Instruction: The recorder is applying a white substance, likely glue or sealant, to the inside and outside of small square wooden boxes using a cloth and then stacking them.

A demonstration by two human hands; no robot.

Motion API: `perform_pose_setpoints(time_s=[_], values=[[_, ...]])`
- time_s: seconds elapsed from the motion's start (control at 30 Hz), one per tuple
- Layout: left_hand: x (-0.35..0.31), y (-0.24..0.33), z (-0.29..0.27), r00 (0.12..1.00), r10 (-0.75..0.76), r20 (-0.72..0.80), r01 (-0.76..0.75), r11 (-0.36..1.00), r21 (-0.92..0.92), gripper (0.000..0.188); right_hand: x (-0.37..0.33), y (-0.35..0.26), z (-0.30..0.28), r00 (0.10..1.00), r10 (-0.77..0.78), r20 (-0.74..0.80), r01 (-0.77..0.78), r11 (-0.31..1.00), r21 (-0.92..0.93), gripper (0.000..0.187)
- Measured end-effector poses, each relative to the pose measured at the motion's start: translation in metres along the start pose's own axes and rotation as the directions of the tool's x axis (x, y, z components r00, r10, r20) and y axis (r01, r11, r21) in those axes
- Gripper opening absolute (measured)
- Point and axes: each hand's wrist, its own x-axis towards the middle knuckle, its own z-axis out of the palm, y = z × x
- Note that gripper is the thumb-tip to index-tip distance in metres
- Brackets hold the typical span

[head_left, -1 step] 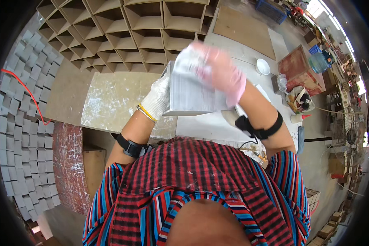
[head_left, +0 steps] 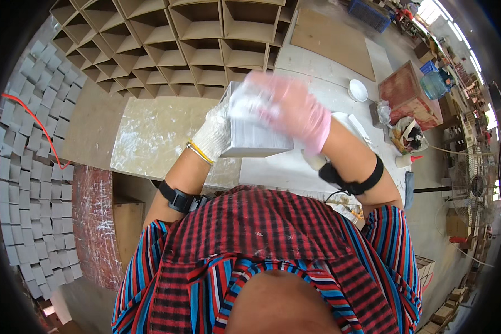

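A grey open-sided box is held up over the worktable in front of me. My left hand, in a white knit glove dusted with white, grips its left side; some of the fingers are hidden by the box wall. My right hand wears a pink glove and is closed on a crumpled white cloth. The cloth lies against the box's streaky grey face, near its far edge. Motion smears the cloth and the right fingers.
Beyond the box stands a stack of brown cardboard compartments. A white bowl, a white bottle with a red tip and a plastic bag are to the right. Many grey boxes are stacked at left.
My right hand and the cloth have shifted slightly toward me and to the left across the box face. The left hand and the box stay nearly in place.
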Motion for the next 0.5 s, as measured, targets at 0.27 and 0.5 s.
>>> perform_pose_setpoints(time_s=[0.27,0.5], values=[[0.003,-0.016,-0.016,0.997,-0.045,-0.063,0.050,0.994,0.093,0.050,0.020,0.026,-0.006,0.941,0.321,0.103,-0.288,0.924,-0.253,0.032],[0.002,0.002,-0.021,0.990,0.002,-0.143,-0.008,0.999,-0.042,0.051,-0.015,0.000,-0.009,1.000,0.006,0.006,-0.006,0.999,-0.034,0.033]])
